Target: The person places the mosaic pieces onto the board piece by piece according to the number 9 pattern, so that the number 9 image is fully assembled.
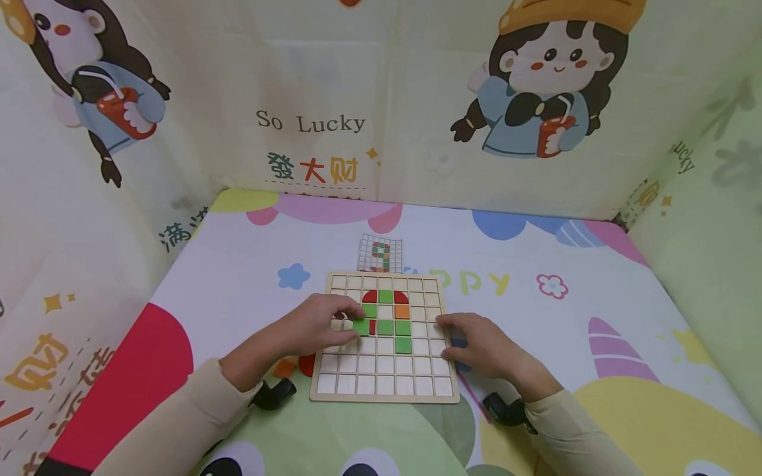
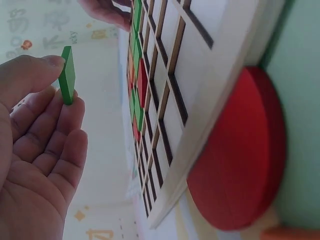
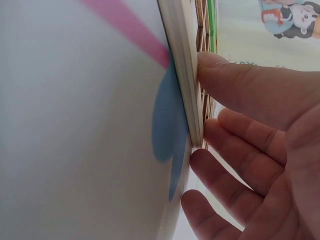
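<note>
My left hand (image 1: pixel 321 322) pinches a square green tile (image 2: pixel 67 75) between thumb and fingertip, raised above the wooden grid board (image 1: pixel 387 387). Beneath it in the head view, a red piece (image 1: pixel 372 327) shows partly covered. Green tiles (image 1: pixel 403 345), an orange tile (image 1: pixel 401 312) and red rounded-corner pieces (image 1: pixel 401 297) sit in the board's upper and middle cells. My right hand (image 1: pixel 479 344) rests at the board's right side; in the right wrist view its thumb touches the edge and its fingers are loosely bent.
Behind the board lies a small card (image 1: pixel 364 248) printed with a coloured grid pattern. By the board's left edge lie a red rounded piece (image 2: pixel 240 155) and an orange piece (image 1: pixel 284 367), partly hidden by the left arm. Printed curtains stand around the patterned tabletop (image 1: pixel 506 258).
</note>
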`<state>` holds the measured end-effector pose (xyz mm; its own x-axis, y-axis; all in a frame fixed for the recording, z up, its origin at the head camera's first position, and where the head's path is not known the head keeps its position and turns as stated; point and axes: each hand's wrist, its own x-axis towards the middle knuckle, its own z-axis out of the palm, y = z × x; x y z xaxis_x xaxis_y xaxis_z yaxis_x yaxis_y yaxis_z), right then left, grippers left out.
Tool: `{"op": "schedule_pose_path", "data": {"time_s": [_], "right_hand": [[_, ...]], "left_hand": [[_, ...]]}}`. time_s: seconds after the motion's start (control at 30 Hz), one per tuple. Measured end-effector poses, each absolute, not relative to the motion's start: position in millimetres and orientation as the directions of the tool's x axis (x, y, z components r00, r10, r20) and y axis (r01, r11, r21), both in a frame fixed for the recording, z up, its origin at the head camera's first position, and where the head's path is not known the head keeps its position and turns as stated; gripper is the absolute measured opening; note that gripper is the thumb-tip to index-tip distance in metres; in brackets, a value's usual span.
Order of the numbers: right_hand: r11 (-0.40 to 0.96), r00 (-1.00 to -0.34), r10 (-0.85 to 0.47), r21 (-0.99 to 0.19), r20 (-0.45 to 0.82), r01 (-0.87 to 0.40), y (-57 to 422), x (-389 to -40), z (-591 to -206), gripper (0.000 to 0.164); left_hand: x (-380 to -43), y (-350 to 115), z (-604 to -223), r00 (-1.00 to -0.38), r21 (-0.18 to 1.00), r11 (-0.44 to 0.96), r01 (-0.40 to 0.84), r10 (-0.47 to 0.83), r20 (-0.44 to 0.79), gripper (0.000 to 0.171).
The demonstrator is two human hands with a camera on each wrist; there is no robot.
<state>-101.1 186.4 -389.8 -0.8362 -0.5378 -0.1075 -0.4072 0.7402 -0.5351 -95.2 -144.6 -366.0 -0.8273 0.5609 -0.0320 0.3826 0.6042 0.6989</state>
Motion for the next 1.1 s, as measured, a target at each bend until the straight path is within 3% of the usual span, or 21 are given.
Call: {"op": "schedule_pose_path", "data": {"time_s": [1.1], "right_hand": [[0.743,-0.845,-0.525,-0.541,-0.106,-0.394,187,-101,-391,0.053]], "left_hand": [[-90,-106,-374,-0.781,0.699,0.561,0.443,0.624,-0.006,0.026]]}}
